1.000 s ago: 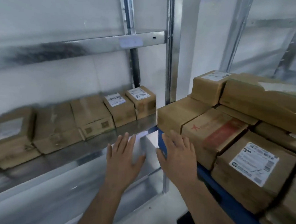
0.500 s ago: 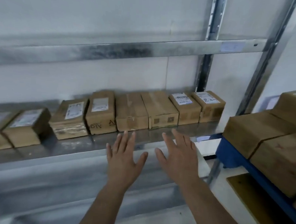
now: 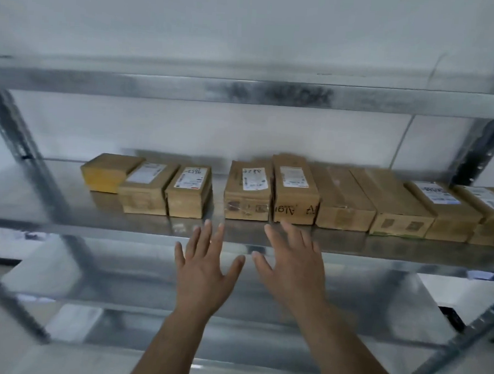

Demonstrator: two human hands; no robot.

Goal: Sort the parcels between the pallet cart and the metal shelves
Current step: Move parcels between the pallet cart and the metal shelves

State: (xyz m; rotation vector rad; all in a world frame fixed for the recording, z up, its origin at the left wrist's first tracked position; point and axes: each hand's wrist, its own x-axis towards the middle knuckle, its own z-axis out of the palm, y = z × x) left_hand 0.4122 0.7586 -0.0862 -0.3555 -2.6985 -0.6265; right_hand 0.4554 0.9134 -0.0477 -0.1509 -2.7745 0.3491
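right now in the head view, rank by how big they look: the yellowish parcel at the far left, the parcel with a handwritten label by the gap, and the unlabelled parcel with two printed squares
1. unlabelled parcel
2. handwritten-label parcel
3. yellowish parcel, though it is partly hidden and sits further back, so its rank is unsure

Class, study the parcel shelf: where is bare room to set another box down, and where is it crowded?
Free: the shelf's left end, between the left upright and the yellowish box; the front strip before the row, where both open hands, left hand and right hand, hover; a narrow gap beside the handwritten-label box. Crowded: the row's right half.
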